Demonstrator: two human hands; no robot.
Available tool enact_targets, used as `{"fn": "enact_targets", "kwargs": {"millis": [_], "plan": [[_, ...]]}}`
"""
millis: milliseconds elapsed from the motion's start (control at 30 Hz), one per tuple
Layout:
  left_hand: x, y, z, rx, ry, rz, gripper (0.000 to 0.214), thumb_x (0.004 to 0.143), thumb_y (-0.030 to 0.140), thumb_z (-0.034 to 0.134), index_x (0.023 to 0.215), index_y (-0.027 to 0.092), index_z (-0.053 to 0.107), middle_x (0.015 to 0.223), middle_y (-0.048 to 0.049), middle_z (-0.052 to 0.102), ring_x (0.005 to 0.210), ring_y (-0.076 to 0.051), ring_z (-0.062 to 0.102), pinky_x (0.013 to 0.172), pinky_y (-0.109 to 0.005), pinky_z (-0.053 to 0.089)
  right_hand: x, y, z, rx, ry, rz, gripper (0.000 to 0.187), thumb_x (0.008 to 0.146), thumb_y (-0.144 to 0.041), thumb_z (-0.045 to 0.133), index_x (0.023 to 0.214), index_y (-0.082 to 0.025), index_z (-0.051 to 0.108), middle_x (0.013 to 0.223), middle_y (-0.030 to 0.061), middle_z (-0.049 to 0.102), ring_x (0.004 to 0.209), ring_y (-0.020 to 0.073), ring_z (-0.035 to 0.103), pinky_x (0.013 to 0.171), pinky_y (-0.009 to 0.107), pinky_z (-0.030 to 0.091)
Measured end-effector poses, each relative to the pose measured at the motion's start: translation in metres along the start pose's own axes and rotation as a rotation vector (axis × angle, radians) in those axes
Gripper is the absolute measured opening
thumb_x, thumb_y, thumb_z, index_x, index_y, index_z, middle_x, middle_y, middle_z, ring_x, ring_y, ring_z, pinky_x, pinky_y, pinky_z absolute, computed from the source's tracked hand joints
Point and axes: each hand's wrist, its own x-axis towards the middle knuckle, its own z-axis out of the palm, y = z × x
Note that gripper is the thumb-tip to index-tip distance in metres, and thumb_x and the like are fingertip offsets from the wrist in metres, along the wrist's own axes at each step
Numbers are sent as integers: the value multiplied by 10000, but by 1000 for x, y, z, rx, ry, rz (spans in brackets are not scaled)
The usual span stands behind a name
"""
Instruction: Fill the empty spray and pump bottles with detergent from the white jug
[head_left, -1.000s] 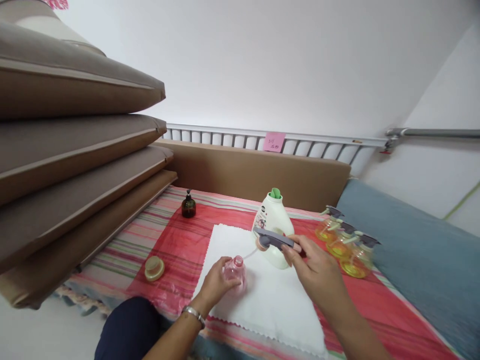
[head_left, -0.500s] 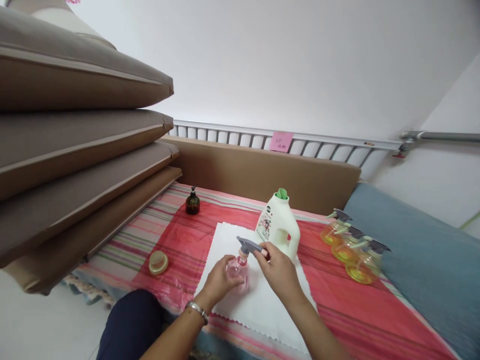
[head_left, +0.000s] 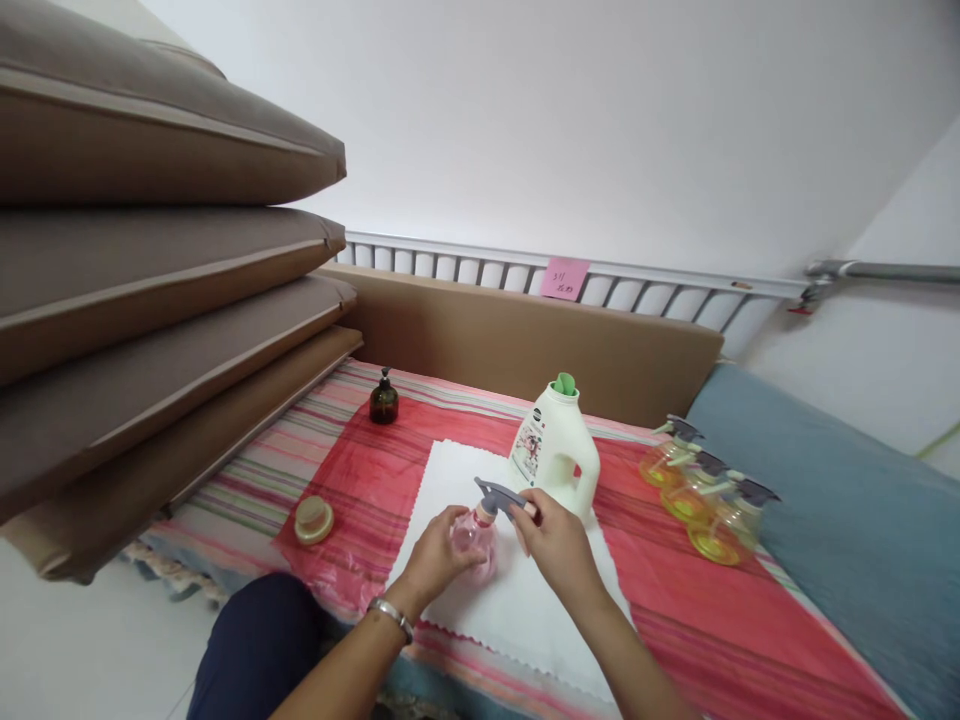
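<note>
On white cloth [head_left: 536, 612], pink spray bottle [head_left: 473, 534]

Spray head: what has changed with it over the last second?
The right hand carried the spray head left and down, from in front of the white detergent bottle onto the neck of the pink bottle, still gripping it. The left hand kept hold of the pink bottle on the white cloth. The yellow spray bottles stayed put.

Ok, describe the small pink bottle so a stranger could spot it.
A white cloth lies on the red striped cover, by a white jug. The pink bottle stands on it in the left hand, the right hand holding its grey sprayer. It is the only pink one; the spray bottles further right are yellow.
</note>
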Motion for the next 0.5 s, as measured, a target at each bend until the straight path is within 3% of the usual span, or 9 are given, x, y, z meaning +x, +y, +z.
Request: {"fn": "enact_targets", "kwargs": {"millis": [500], "plan": [[2, -2, 2, 10, 6, 10, 522, 578, 204, 732, 1065, 196, 545, 1053, -57, 625, 958, -223, 560, 842, -302, 407, 2, -3, 1, -201, -82, -76, 269, 853, -282, 424, 1020, -152, 589, 927, 93, 664, 850, 229, 610, 749, 310, 437]]}}
